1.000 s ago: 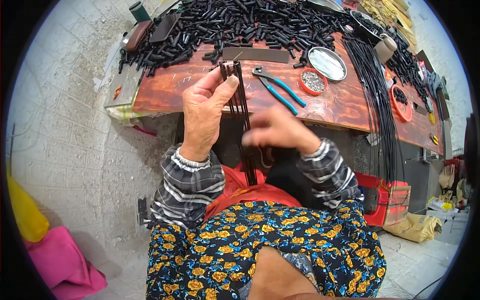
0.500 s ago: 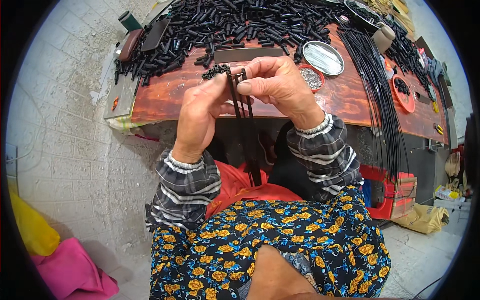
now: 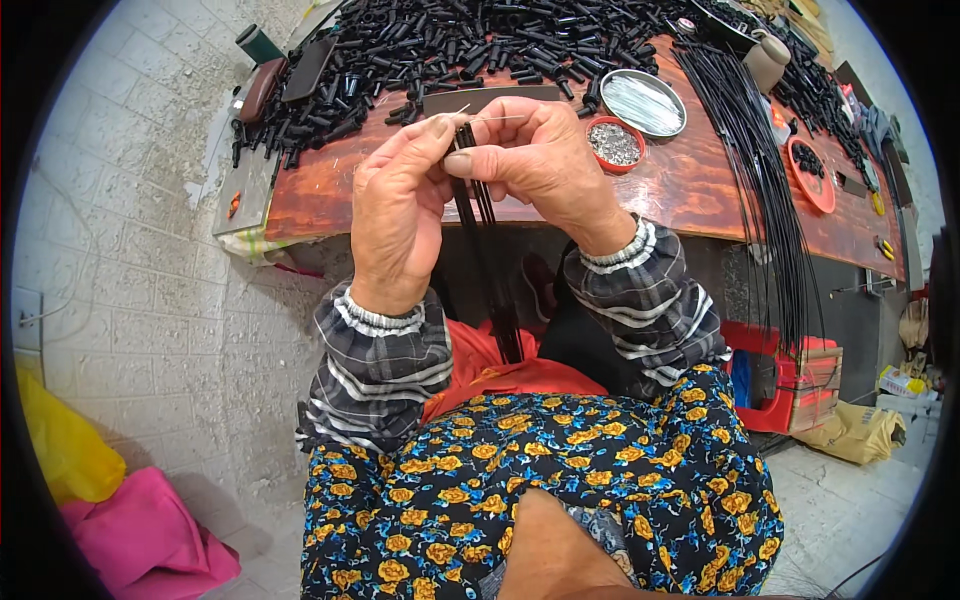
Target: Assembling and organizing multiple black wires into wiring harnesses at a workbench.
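Note:
My left hand is closed, its thumb and fingers pinched around the upper ends of several long, thin black rods. The rods hang down toward my lap. My right hand is closed from the other side, its thumb pressed against the same rods just under their tops. A thin whitish strand stretches between the fingertips of both hands, and a short bit sticks up by the left thumb. Which fingers grip the strand is hard to make out.
Black tubular parts lie heaped across the wooden table. Right of my hands stand a red bowl of small metal pieces and a round tray of whitish strands. Long black rods overhang the table's front edge. A phone lies at left.
My hands have drawn closer together, and the rods between them now sit bunched rather than apart. The whitish strand has come into sight at my fingertips. The cluster of round tube ends is now hidden.

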`<state>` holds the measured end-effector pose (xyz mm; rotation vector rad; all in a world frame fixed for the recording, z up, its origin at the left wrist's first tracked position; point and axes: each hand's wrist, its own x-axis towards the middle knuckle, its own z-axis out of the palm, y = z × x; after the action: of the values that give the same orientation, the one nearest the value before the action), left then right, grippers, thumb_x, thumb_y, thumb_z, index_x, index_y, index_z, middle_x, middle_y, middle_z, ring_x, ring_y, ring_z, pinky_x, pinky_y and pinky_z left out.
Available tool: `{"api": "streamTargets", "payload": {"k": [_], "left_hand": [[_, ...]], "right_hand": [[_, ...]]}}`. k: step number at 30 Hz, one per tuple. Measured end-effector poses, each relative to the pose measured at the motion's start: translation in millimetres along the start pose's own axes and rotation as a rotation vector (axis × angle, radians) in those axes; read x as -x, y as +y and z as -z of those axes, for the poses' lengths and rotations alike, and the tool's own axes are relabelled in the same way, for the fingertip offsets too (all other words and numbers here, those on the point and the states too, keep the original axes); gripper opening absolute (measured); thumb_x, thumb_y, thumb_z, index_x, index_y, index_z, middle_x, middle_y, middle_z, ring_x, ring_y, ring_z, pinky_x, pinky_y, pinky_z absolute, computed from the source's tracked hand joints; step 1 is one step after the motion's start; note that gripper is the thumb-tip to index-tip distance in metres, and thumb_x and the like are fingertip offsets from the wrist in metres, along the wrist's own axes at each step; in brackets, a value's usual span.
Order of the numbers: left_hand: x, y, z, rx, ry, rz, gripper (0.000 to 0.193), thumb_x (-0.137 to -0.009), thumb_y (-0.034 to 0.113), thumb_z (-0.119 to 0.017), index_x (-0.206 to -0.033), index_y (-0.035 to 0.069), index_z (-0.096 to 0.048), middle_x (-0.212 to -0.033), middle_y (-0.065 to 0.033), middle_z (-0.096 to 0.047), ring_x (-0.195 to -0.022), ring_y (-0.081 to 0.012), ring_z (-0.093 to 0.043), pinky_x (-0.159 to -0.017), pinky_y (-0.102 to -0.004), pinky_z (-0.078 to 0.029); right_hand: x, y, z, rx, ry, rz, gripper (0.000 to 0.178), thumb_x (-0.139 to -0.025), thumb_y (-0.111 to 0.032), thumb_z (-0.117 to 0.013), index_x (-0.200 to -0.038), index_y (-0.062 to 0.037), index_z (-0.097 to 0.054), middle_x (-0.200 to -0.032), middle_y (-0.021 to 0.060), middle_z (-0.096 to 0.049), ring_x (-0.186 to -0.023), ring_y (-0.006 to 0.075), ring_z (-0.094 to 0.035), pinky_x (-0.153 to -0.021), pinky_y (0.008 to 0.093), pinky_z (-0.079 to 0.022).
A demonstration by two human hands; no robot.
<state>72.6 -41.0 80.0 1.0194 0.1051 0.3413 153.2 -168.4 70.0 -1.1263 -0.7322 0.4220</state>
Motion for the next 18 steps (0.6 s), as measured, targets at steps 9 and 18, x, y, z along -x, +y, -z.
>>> {"api": "streamTargets", "payload": {"k": [9, 18], "left_hand": [[-5.5, -0.2, 9.1, 0.076, -0.197, 0.12, 0.02, -0.095, 0.016, -0.055, -0.106, 0.0, -0.061, -0.094, -0.0036, -0.064, -0.084, -0.0111, -0.06, -0.079, -0.0257, -0.047], [-4.2, 3.9, -0.2, 0.078, -0.172, 0.142, 0.02, -0.096, 0.016, -0.054, -0.105, 0.0, -0.061, -0.096, -0.0041, -0.064, -0.089, -0.0111, -0.06, -0.082, -0.0258, -0.046]], "right_hand": [[-1.1, 11.3, 3.3, -0.213, 0.098, -0.014, 0.014, -0.087, -0.014, -0.067, -0.095, -0.0011, -0.067, -0.069, -0.0013, -0.061, -0.053, 0.0033, -0.051, -0.043, 0.0157, -0.034], [-11.8, 18.1, 13.7, -0.522, -0.066, -0.046, 0.019, -0.091, -0.017, -0.059, -0.089, -0.0003, -0.066, -0.069, 0.0001, -0.06, -0.051, 0.0066, -0.047, -0.046, 0.0192, -0.033]]}}
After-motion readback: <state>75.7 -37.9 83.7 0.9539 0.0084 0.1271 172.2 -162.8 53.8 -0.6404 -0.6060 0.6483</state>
